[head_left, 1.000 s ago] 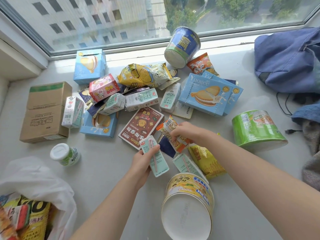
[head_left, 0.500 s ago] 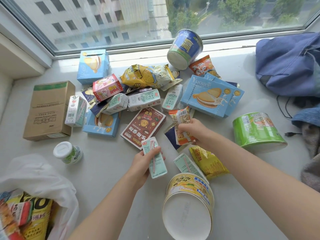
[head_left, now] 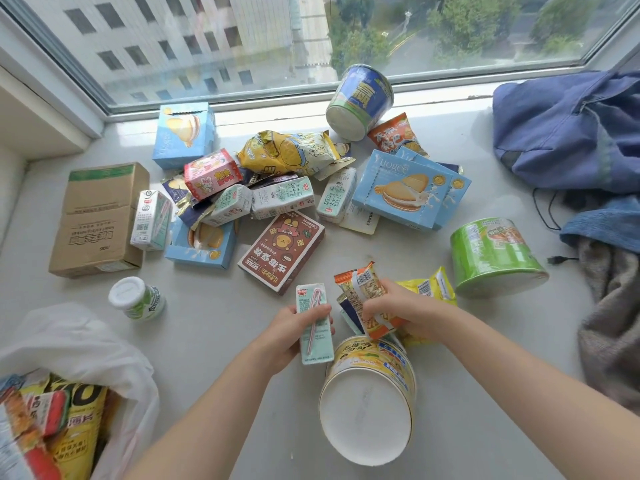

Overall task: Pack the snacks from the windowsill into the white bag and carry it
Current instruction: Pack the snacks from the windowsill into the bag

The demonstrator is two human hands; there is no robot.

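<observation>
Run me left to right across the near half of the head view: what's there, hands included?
From the left: white bag → left hand gripping a mint milk carton → right hand gripping an orange snack packet → green tub → grey cloth.

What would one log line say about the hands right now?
left hand: grips mint drink carton | right hand: grips orange snack packet | white bag: open, partly filled | snack pile: on windowsill
</observation>
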